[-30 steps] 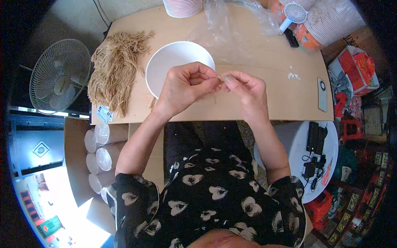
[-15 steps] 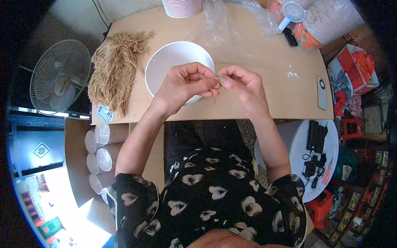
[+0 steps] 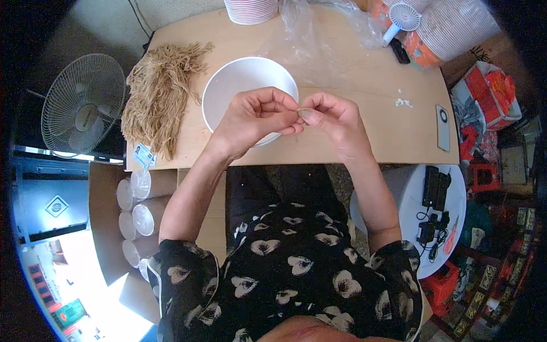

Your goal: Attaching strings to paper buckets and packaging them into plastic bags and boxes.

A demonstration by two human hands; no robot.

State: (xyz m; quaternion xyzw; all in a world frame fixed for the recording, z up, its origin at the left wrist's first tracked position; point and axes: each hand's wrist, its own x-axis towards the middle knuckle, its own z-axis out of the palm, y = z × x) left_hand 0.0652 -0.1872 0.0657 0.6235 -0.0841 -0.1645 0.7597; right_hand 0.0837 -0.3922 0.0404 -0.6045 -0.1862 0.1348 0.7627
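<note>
My left hand (image 3: 256, 117) and my right hand (image 3: 333, 122) meet over the table's near part, thumbs and forefingers pinched together tip to tip. Whatever lies between the fingertips is tiny and mostly hidden; I cannot make out its kind. Beneath and behind my left hand stands a white bowl (image 3: 228, 77), its visible inside bare near the far rim. To the left of the bowl lies a heap of tan, string-like strands (image 3: 162, 97).
A stack of paper bowls (image 3: 250, 11) and clear plastic film (image 3: 302, 40) lie at the back. A small handheld fan (image 3: 404, 18), white scraps (image 3: 403, 103) and a phone-like slab (image 3: 443, 128) are to the right. Below left, a carton (image 3: 108, 228) holds lidded cups.
Both hands stay nearly in place, with the fingertips shifting slightly against each other. The bowl appears a few pixels further right.
</note>
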